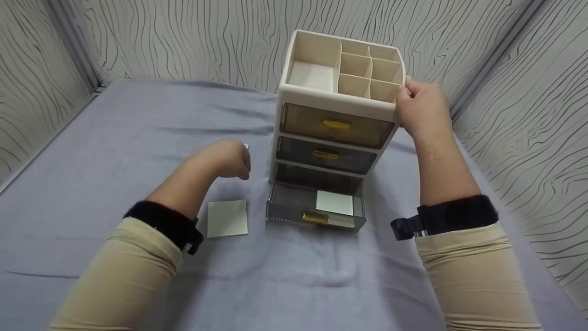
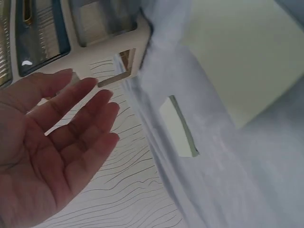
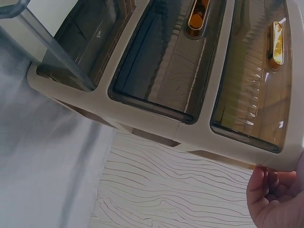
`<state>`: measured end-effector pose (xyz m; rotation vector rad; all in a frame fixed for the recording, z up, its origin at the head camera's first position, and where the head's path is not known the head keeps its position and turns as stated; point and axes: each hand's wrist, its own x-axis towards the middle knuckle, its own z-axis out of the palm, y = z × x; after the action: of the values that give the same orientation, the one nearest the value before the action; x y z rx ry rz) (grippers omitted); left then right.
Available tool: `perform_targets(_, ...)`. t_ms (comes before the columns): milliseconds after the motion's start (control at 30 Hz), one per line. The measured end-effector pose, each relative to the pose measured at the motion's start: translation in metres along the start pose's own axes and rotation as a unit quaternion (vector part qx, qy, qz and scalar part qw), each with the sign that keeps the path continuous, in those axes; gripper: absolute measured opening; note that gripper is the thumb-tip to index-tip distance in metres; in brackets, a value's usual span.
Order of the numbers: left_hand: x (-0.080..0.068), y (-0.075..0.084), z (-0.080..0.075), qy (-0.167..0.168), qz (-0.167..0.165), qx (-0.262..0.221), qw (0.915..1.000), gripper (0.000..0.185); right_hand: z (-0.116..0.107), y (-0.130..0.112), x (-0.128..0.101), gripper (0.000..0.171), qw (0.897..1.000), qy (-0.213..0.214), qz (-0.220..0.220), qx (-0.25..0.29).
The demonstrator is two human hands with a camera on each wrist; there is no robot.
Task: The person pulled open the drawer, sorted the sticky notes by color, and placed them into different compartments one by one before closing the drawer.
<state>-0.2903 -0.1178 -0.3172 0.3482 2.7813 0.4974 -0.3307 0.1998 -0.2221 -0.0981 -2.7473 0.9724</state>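
A cream desktop drawer organizer (image 1: 337, 98) stands with its lowest drawer (image 1: 289, 200) pulled out. Inside that drawer, toward the right, lies a pale green sticky-note pad (image 1: 334, 202). My right hand (image 1: 425, 108) grips the organizer's upper right corner, fingers bent against its side in the right wrist view. Left of the organizer my left hand (image 1: 225, 158) hovers over the cloth, holding nothing, its fingers (image 2: 90, 114) loosely bent. Another square sticky-note pad (image 1: 227, 218) lies on the cloth nearer me. A further small pad (image 2: 178, 127) shows in the left wrist view, mostly hidden behind the left hand from above.
Above the pulled-out drawer are two closed smoky drawers with gold handles (image 1: 336, 124). The organizer's top has several compartments (image 1: 354, 65). A grey-blue cloth (image 1: 138, 124) covers the table, and wood-grain patterned panels (image 1: 197, 41) stand behind and at the sides.
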Motion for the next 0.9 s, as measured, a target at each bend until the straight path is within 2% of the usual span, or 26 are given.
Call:
perform_targets(233,-0.006,-0.011,0.017,-0.040,-0.014,0.041,0.9983,0.020,0.001,-0.001,0.000,0.041,1.000,0.001,0.003,-0.003)
perform_targets(433,-0.007,-0.018,0.033,-0.048,-0.015,0.052,0.9974,0.022,0.000,-0.001,0.001,0.042,1.000,-0.002,0.005,0.001)
perform_targets(500,-0.007,-0.019,0.037,-0.053,-0.027,0.049,0.9970,0.024,0.000,-0.001,0.001,0.041,1.000,-0.001,0.003,0.002)
perform_targets(600,-0.008,-0.021,0.043,-0.065,-0.043,0.054,0.9956,0.029,0.000,0.000,0.002,0.041,1.000,0.004,-0.003,0.000)
perform_targets(900,-0.011,-0.020,0.055,-0.090,-0.062,0.081,0.9908,0.047,0.000,0.001,0.003,0.040,1.000,0.014,-0.012,-0.014)
